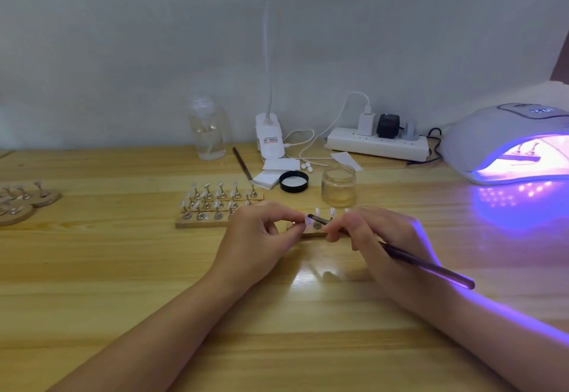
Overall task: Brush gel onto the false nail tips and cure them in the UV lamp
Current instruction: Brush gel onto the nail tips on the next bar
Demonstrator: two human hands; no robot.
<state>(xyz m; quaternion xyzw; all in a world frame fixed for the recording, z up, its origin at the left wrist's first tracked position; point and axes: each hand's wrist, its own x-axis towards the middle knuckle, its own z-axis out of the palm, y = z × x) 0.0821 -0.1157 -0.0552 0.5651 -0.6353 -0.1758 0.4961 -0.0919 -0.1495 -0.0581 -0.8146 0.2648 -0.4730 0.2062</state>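
Observation:
My left hand (261, 234) pinches a small metal stand bearing a clear nail tip (308, 219) over a cork strip (314, 234). My right hand (378, 237) grips a dark gel brush (431, 268); its tip touches that nail tip. More tips (332, 211) stand behind on the same strip. An open glass gel jar (338, 185) sits just beyond, its black lid (294, 181) beside it. The white UV lamp (492, 132) glows purple at the right, with a strip of tips inside.
Cork strips with several tip stands (215, 203) lie left of centre. Round cork holders (27, 200) sit at the far left. At the back stand a clear bottle (209, 132), a desk lamp base (270, 136), a power strip (377, 143), wipes (274, 173) and a spare brush (243, 165).

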